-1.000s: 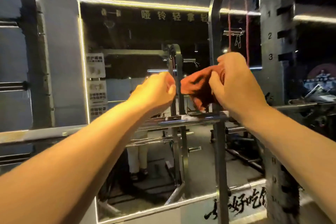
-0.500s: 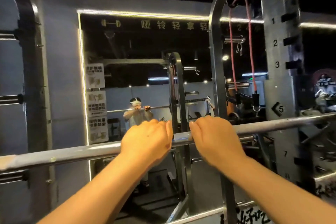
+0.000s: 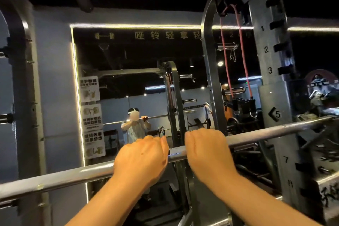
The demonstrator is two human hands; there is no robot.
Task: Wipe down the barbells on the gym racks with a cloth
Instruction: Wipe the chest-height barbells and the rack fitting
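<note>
1. Barbell (image 3: 275, 130) first: both of our hands are on it, side by side. A short bit of bare bar shows between them.
2. Our left hand (image 3: 141, 159) is curled over the top of the bar. The fingers bend down the far side, so we see only the back of the hand and the knuckles. It grips the bar.
3. Our right hand (image 3: 207, 152) grips the bar the same way. It sits a little higher, because the bar slopes up to the right.
4. Our palms hide what is under them, so we cannot tell if anything lies between skin and metal.
5. The bar is long, thin and round. It is grey metal, smooth and shiny, with white glints along it and a small blue glint in the gap between our hands.
6. It runs from low on the left to higher on the right. It crosses in front of the rack post (image 3: 271, 79) just below the number 5.
7. The rack post is tall, flat-sided grey metal. It has dark slots down one edge and the white numbers 1, 2, 3, 5 and 7.
8. Thin red bands (image 3: 242, 51) hang down beside the post. They end in black handles with metal rings.
9. Behind the bar is a big mirror (image 3: 128, 57) with a glowing light strip (image 3: 75, 79) round its edge. Paper signs (image 3: 91, 115) are stuck down its left side.
10. In the mirror a person (image 3: 134, 128) holds a bar with both hands up.
</note>
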